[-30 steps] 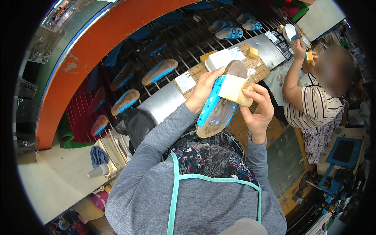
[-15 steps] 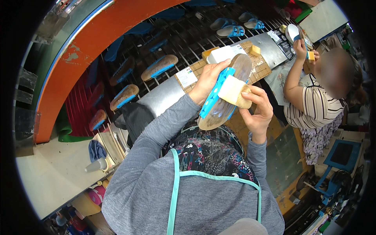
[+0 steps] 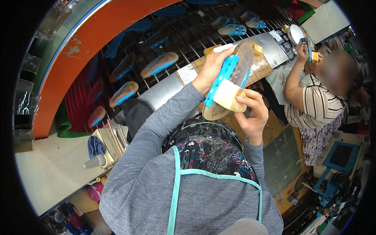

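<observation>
My left hand [image 3: 210, 71] is closed on the upper side of a translucent brownish shoe last [image 3: 244, 62], which is tilted in front of my chest. A blue strap [image 3: 220, 81] with a small pale pattern is fitted along the last. My right hand [image 3: 254, 116] pinches a pale yellow block of sponge [image 3: 228, 94] between thumb and fingers. The sponge lies against the lower part of the blue strap, hiding some of it and of the last.
Several lasts with blue straps [image 3: 159, 65] rest on a rack of metal rods [image 3: 188, 47]. A gridded board [image 3: 258, 67] lies on a metal ledge with a printed sheet [image 3: 187, 73]. At the right, a co-worker [image 3: 315, 98] holds a yellow sponge [image 3: 315, 56] near a white bowl [image 3: 294, 34].
The sponge has moved slightly down and left along the strap. The last has turned a little more upright, and both hands have shifted with it.
</observation>
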Demonstrator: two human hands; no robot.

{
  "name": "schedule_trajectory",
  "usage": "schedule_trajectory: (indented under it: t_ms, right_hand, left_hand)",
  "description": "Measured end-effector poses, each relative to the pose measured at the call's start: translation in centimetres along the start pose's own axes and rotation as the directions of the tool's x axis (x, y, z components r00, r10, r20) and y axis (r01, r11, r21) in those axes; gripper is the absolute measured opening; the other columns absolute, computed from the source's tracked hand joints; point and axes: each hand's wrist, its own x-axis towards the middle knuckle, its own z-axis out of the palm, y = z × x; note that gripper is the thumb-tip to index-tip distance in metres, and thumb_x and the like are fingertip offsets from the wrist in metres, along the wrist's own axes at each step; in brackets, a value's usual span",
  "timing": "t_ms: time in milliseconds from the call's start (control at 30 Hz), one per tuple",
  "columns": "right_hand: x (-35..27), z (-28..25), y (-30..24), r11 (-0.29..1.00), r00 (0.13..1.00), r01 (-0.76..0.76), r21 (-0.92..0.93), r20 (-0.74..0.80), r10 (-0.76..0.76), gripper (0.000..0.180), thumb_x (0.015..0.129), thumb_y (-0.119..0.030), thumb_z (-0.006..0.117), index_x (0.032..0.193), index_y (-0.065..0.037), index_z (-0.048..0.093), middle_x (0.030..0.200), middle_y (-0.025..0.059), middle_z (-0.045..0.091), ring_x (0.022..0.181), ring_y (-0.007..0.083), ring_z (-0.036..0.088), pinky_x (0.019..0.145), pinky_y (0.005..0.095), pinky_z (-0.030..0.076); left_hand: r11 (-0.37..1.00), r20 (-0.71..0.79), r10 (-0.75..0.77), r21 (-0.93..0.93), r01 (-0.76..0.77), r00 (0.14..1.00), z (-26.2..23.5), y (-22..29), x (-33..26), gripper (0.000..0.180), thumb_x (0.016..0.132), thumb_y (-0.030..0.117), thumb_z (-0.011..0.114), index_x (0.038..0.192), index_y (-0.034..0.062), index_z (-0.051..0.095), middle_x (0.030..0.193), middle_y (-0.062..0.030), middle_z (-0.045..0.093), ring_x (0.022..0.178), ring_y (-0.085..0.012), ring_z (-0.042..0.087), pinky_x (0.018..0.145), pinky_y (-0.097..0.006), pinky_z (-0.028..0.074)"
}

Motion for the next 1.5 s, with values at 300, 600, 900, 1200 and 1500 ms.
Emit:
schedule_trajectory:
  t_ms: [300, 600, 900, 1200, 1500]
  right_hand:
    - [-0.2, 0.7, -0.3, 1.000, 0.999, 0.022, 0.018, 0.030, -0.023, 0.046, 0.055, 0.005, 0.070, 0.098, -0.013, 0.071, 0.104, 0.0091, 0.066, 0.092, 0.0236, 0.060, 0.083, 0.0332, 0.046]
    - [-0.4, 1.0, -0.5, 1.000, 0.998, 0.025, 0.017, 0.059, -0.026, 0.047, 0.054, 0.005, 0.069, 0.097, -0.013, 0.072, 0.103, 0.0083, 0.067, 0.089, 0.0222, 0.060, 0.082, 0.0328, 0.044]
    - [-0.5, 1.0, -0.5, 0.999, 0.992, 0.040, 0.007, 0.122, -0.041, 0.046, 0.054, 0.004, 0.067, 0.096, -0.013, 0.072, 0.101, 0.0077, 0.068, 0.087, 0.0217, 0.061, 0.082, 0.0323, 0.042]
    - [2.0, -1.2, 1.0, 0.994, 0.996, -0.034, -0.102, -0.085, 0.026, 0.040, 0.061, 0.006, 0.065, 0.099, -0.005, 0.069, 0.105, 0.0123, 0.064, 0.096, 0.0256, 0.063, 0.087, 0.0334, 0.048]
    - [-0.5, 2.3, 1.4, 0.988, 0.989, -0.141, 0.057, -0.031, 0.143, 0.040, 0.060, 0.002, 0.068, 0.099, -0.008, 0.069, 0.103, 0.0091, 0.065, 0.097, 0.0235, 0.061, 0.086, 0.0330, 0.047]
  left_hand:
    - [0.999, -0.004, 0.015, 0.046, -0.015, 1.000, -0.6, 0.4, 1.0, 0.034, 0.092, 0.036, 0.059, 0.082, 0.0054, 0.067, 0.069, 0.0007, 0.063, 0.056, -0.0062, 0.056, 0.054, -0.020, 0.046]
    - [0.999, -0.029, 0.039, 0.031, -0.038, 0.999, -0.8, 0.2, 2.1, 0.035, 0.091, 0.036, 0.061, 0.083, 0.0031, 0.068, 0.067, 0.0007, 0.063, 0.054, -0.0060, 0.055, 0.051, -0.021, 0.045]
    - [0.996, 0.004, 0.034, 0.087, -0.034, 0.999, -1.5, -0.4, 3.4, 0.040, 0.093, 0.038, 0.056, 0.095, -0.0007, 0.068, 0.077, -0.0065, 0.067, 0.063, -0.0108, 0.063, 0.059, -0.023, 0.053]
    - [0.999, -0.062, 0.005, 0.039, -0.003, 0.998, -0.8, -0.2, 3.0, 0.038, 0.090, 0.038, 0.061, 0.082, 0.0021, 0.067, 0.066, -0.0034, 0.063, 0.053, -0.0102, 0.059, 0.050, -0.023, 0.048]
    - [0.945, -0.408, 0.281, -0.041, -0.325, 0.869, -3.5, 1.1, 2.8, 0.037, 0.094, 0.038, 0.055, 0.079, 0.0050, 0.064, 0.064, -0.0010, 0.061, 0.054, -0.0078, 0.058, 0.050, -0.023, 0.048]
